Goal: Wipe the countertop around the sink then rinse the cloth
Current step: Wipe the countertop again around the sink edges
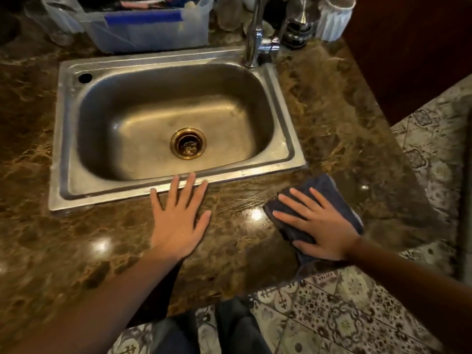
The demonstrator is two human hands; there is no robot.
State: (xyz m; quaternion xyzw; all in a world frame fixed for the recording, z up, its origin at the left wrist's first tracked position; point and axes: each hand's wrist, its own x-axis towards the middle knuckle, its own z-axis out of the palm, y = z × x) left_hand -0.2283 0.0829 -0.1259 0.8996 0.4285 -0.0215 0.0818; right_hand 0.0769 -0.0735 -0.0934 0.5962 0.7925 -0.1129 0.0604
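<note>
Right hand (pixel 319 226) presses cloth (pixel 324 187) on countertop (pixel 242 238); left hand (pixel 178 221) flat beside sink (pixel 288 149).

Nothing here can be read as text, a label, a brand or a number. The blue band (pixel 143 20) on the clear plastic tub (pixel 153 38) at the back edge of the countertop (pixel 332 111) shows no legible print. A faint pale mark (pixel 325 275) just below the front edge is too blurred to read.

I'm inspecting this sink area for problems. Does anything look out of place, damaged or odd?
Only small things. The sink rim has an open round hole at its far left corner, nothing fitted in it. The dark cloth under the right hand reaches the countertop's front edge and may overhang it. I see no damage.
</note>
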